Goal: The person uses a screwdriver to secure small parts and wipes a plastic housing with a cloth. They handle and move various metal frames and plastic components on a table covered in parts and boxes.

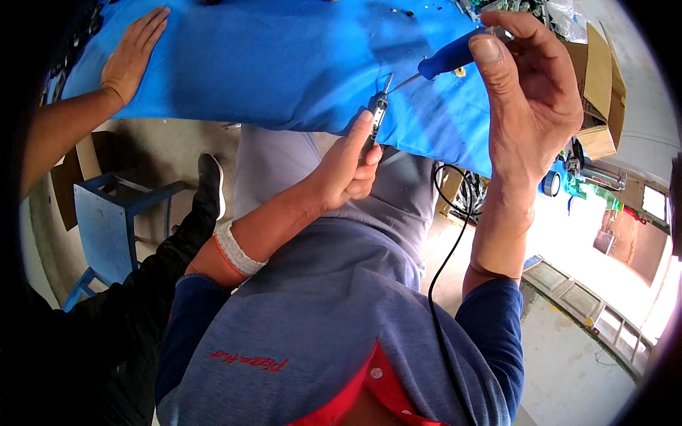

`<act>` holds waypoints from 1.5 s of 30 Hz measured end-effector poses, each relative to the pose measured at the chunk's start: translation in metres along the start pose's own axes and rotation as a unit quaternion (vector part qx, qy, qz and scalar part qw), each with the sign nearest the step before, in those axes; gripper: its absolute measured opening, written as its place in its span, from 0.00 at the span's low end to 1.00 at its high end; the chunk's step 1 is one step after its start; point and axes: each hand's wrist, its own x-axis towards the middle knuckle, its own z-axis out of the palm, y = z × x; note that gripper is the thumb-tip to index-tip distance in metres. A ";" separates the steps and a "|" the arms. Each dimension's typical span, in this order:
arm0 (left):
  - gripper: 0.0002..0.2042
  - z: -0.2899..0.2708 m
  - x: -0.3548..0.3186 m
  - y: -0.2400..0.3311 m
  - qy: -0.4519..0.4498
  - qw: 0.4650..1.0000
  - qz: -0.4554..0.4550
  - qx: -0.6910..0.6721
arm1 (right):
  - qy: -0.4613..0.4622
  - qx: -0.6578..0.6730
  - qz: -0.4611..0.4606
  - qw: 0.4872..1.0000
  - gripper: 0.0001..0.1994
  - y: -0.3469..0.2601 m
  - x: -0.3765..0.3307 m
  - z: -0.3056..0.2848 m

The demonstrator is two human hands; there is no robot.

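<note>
Thumb and fingers of the right hand [529,99] pinch a blue-handled screwdriver [451,58] toward one o'clock, its shaft pointing to eight o'clock. The left hand [347,169] clasps a slim black-and-silver device [379,108] between twelve and one o'clock, beside the screwdriver's tip; whether they touch I cannot tell. Another person's hand [133,60] lies flat on the blue cloth [249,57] at ten o'clock.

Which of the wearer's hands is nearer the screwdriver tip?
Left: the left hand is just below the tip, holding a device; the right hand grips the handle, farther right.
</note>
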 end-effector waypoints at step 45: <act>0.30 0.002 -0.001 0.000 0.017 1.000 0.006 0.012 | -0.018 -0.065 -0.022 0.997 0.12 -0.009 0.000 0.008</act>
